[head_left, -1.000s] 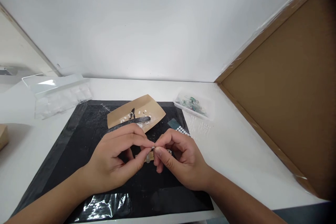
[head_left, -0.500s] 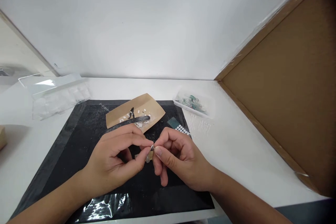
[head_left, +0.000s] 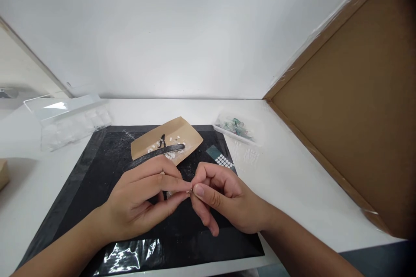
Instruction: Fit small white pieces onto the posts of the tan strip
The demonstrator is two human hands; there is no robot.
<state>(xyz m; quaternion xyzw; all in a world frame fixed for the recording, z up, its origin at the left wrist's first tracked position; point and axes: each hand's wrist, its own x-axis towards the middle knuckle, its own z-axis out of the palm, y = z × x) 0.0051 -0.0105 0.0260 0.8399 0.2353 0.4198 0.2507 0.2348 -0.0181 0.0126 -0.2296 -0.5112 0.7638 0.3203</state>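
Over the black mat point(head_left: 74, 194), my left hand point(head_left: 146, 199) and my right hand point(head_left: 221, 194) meet fingertip to fingertip. Each pinches with thumb and index finger around something tiny, which is mostly covered by the fingertips and too small to name. Just beyond my left hand, a dark curved nail file point(head_left: 159, 151) lies across a brown paper tray point(head_left: 188, 127) that holds small white bits and a crumpled black scrap point(head_left: 162, 140). Past my right hand rests a green sheet with rows of white adhesive tabs point(head_left: 224, 161).
A clear plastic tub point(head_left: 253, 139) with greenish clear pieces stands at the back right, and small clear pieces point(head_left: 251, 156) lie before it. An open clear compartment case point(head_left: 71, 127) sits at the back left. A cardboard panel point(head_left: 351, 104) borders the right side.
The fingertips have closed in further over the tiny thing, hiding more of it. My right hand's lower fingers have stretched out slightly, and the view has shifted a little.
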